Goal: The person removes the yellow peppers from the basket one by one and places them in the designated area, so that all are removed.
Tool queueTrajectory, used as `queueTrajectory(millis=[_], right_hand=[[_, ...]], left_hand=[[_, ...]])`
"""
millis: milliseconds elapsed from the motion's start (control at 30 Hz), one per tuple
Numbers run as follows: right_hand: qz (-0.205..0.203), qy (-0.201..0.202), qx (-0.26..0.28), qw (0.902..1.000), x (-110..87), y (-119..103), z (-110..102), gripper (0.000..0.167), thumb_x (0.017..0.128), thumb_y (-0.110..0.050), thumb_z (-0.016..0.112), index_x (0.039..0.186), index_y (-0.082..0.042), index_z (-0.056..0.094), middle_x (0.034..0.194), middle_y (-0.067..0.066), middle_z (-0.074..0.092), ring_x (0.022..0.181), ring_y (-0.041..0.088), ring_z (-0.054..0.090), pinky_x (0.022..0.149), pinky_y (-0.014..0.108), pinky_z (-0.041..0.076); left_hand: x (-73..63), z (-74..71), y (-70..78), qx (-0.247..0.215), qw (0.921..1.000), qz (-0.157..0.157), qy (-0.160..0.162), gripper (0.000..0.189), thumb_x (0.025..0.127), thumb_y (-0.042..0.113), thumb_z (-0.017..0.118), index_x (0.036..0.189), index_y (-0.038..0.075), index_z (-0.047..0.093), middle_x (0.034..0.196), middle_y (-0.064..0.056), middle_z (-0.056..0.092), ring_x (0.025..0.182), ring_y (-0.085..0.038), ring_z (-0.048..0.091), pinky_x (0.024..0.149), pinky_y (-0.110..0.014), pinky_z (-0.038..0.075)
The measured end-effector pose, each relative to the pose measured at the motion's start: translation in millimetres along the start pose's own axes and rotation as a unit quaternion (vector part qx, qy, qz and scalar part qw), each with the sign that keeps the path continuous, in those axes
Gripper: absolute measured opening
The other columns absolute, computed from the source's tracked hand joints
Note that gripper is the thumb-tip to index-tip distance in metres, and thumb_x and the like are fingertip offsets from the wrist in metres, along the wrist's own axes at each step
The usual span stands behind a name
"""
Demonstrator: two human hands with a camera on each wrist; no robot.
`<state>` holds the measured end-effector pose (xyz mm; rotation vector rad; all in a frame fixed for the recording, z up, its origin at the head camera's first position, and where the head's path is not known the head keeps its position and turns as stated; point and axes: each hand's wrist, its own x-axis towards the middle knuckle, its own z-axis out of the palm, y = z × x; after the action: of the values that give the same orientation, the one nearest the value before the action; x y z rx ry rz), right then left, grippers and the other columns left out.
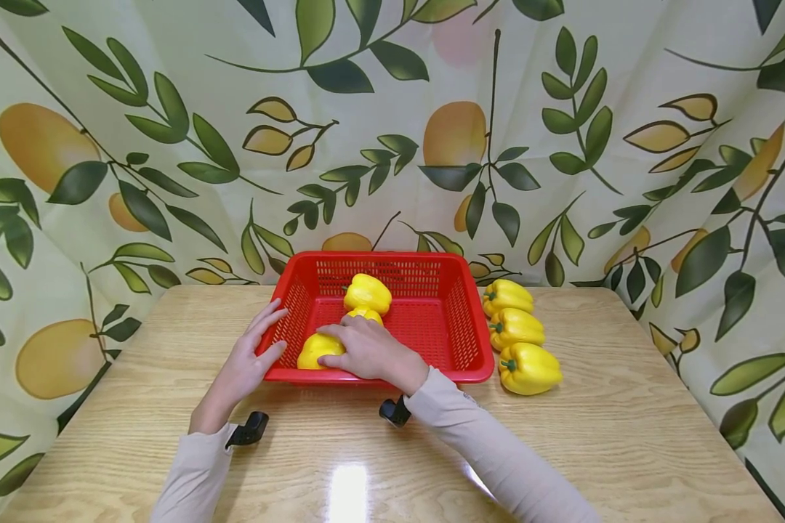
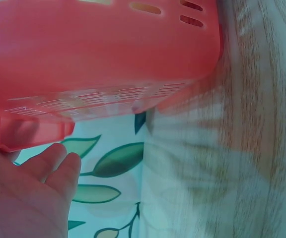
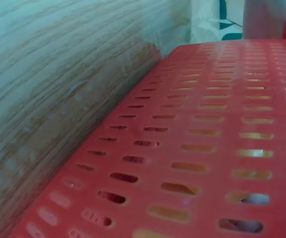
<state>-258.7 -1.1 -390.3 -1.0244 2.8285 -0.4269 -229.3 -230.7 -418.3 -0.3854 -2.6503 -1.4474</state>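
Note:
A red plastic basket with slotted walls stands on the table. Inside it, at the front left, lies a yellow bell pepper; my right hand reaches over the front rim and grips its right side between thumb and fingers. Behind that hand a second bell pepper is partly covered, and a third bell pepper lies toward the back wall. My left hand is at the basket's left rim, its fingers extended. In the right wrist view the slotted basket wall hides most of the right hand.
Right of the basket, three yellow bell peppers, a far one, a middle one and a near one, lie in a row on the wooden table. A leaf-patterned curtain hangs behind the table.

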Motion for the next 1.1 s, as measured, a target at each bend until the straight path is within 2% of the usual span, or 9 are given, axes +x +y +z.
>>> queueTrajectory(millis=[200,367,567,667,733,800,933,1033,1100], right_hand=[[0.020,-0.009,-0.014,0.9997,1.9,1.1,0.8,0.062,0.094,-0.052,0.057,0.144,-0.016,0.051,0.141,0.010,0.055,0.125,0.024,0.052,0.105,0.040,0.044],[0.042,-0.018,0.003,0.9989,1.5,2.2,1.1,0.060,0.094,-0.050,0.053,0.141,-0.013,0.052,0.136,0.006,0.056,0.120,0.021,0.051,0.102,0.040,0.042],[0.046,-0.022,0.090,0.9946,0.5,4.1,1.1,0.054,0.090,-0.053,0.062,0.126,-0.013,0.052,0.100,-0.002,0.062,0.089,0.010,0.057,0.077,0.023,0.050],[0.057,-0.025,0.121,0.9907,0.3,4.2,0.6,0.056,0.087,-0.055,0.067,0.122,-0.014,0.050,0.091,-0.003,0.061,0.080,0.008,0.058,0.073,0.021,0.049],[0.064,-0.026,0.126,0.9896,0.4,3.8,0.7,0.061,0.087,-0.055,0.068,0.127,-0.013,0.049,0.098,-0.002,0.063,0.085,0.009,0.059,0.079,0.023,0.052],[0.067,-0.029,0.124,0.9895,0.8,3.1,0.8,0.067,0.087,-0.055,0.068,0.135,-0.012,0.049,0.113,0.001,0.065,0.097,0.011,0.060,0.089,0.027,0.053],[0.074,-0.036,0.109,0.9907,1.3,2.3,1.4,0.075,0.088,-0.058,0.065,0.145,-0.013,0.047,0.139,0.006,0.055,0.119,0.017,0.053,0.102,0.035,0.050],[0.075,-0.034,0.111,0.9904,1.2,3.3,2.1,0.072,0.087,-0.059,0.064,0.141,-0.013,0.050,0.136,0.006,0.054,0.116,0.016,0.053,0.097,0.034,0.051],[0.068,-0.027,0.123,0.9897,1.4,4.7,2.6,0.068,0.087,-0.057,0.066,0.136,-0.012,0.051,0.127,0.004,0.056,0.109,0.013,0.054,0.092,0.029,0.052]], left_hand=[[0.0,-0.4,-0.3,-0.003,1.0000,-0.003,0.001,0.055,0.096,0.005,0.055,0.149,0.004,0.040,0.166,-0.012,0.019,0.148,-0.042,0.025,0.100,-0.057,0.047],[0.0,-0.1,-0.7,-0.005,1.0000,-0.001,0.003,0.055,0.096,0.005,0.055,0.149,0.003,0.040,0.165,-0.012,0.020,0.147,-0.042,0.026,0.098,-0.057,0.048],[-0.1,-0.2,-0.3,-0.007,1.0000,0.000,0.001,0.055,0.096,0.005,0.054,0.149,0.003,0.040,0.166,-0.012,0.019,0.147,-0.042,0.026,0.097,-0.057,0.050],[-0.2,-0.4,-0.2,-0.007,1.0000,0.000,0.001,0.055,0.096,0.004,0.054,0.149,0.003,0.040,0.166,-0.012,0.019,0.147,-0.042,0.026,0.097,-0.057,0.049],[-0.2,-0.4,-0.2,-0.008,1.0000,0.001,0.001,0.055,0.096,0.004,0.054,0.149,0.003,0.040,0.166,-0.012,0.019,0.147,-0.042,0.026,0.097,-0.058,0.049],[-0.2,-0.3,-0.2,-0.009,1.0000,0.001,0.001,0.055,0.096,0.004,0.054,0.149,0.003,0.040,0.166,-0.012,0.019,0.147,-0.042,0.025,0.098,-0.058,0.049],[-0.3,-0.3,-0.1,-0.010,0.9999,-0.002,-0.001,0.055,0.096,0.004,0.054,0.149,0.003,0.040,0.166,-0.012,0.019,0.147,-0.042,0.025,0.099,-0.058,0.048],[-0.3,-0.4,0.0,-0.011,0.9999,-0.003,-0.001,0.055,0.096,0.005,0.054,0.149,0.003,0.040,0.166,-0.012,0.018,0.148,-0.043,0.024,0.100,-0.059,0.047],[-0.1,-0.5,0.1,-0.011,0.9999,-0.003,-0.001,0.055,0.096,0.005,0.054,0.149,0.003,0.040,0.166,-0.012,0.018,0.148,-0.043,0.024,0.101,-0.059,0.047]])
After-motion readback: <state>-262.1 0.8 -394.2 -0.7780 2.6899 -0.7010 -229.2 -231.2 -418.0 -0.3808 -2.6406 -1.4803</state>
